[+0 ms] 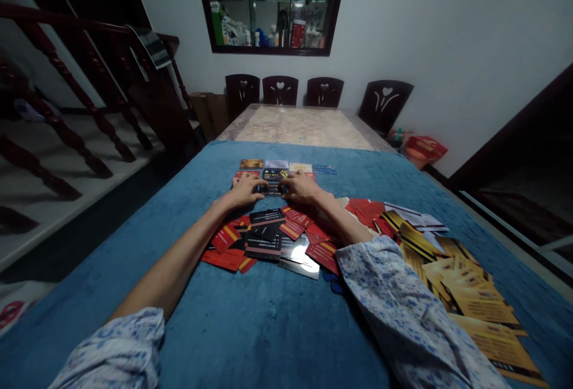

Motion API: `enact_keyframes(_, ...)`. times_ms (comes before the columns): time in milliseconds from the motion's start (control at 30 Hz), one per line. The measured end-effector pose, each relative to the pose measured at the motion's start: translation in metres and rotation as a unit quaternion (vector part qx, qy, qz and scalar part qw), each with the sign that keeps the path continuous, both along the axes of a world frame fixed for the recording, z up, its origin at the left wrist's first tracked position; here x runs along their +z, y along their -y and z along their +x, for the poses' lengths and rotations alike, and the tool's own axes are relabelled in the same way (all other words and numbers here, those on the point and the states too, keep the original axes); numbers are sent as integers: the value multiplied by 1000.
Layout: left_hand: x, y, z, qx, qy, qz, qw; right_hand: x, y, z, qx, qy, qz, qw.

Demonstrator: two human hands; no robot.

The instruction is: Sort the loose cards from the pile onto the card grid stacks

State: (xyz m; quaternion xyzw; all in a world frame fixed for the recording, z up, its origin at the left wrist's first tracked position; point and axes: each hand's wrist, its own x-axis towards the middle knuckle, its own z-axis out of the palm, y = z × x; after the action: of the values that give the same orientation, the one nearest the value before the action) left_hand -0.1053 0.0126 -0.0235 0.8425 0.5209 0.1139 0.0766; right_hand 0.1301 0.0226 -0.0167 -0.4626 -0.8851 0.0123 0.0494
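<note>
Both my arms reach forward over a blue cloth point(268, 323) that covers the near part of a long table. My left hand point(245, 190) and my right hand point(301, 187) lie close together, fingers curled down onto a black card point(272, 188) between them. Just beyond them lies a row of cards point(286, 167), gold, white, cream and blue. Under my forearms spreads a loose heap of red and black cards point(268, 238), one shiny silver.
A spread of gold cards point(465, 293) and some white ones runs down the right side of the cloth. Beyond the cloth the bare marbled tabletop point(304, 126) ends at several dark chairs point(324, 92). A glass wall cabinet hangs above; a stair railing stands at left.
</note>
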Motion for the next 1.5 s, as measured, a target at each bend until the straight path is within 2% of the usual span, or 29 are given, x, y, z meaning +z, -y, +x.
enact_keyframes(533, 9, 7, 6, 22, -7, -23, 999, 5, 5, -1, -4, 19, -8, 1000)
enact_keyframes(667, 8, 6, 3, 7, 5, -17, 1000, 9, 7, -1, -1, 22, -5, 1000)
enact_keyframes(933, 5, 1, -5, -37, 64, 43, 996, 11, 7, 3, 26, -6, 19, 999)
enact_keyframes(1133, 13, 1, -2, -41, 103, 98, 989, 17, 9, 1, 42, -37, 39, 998)
enact_keyframes(1333, 24, 11, -3, -68, 118, 137, 981, 24, 13, -3, 77, -39, 55, 995)
enact_keyframes(1500, 25, 28, -15, -79, 92, 112, 986, 29, 20, -10, 79, -32, 65, 994)
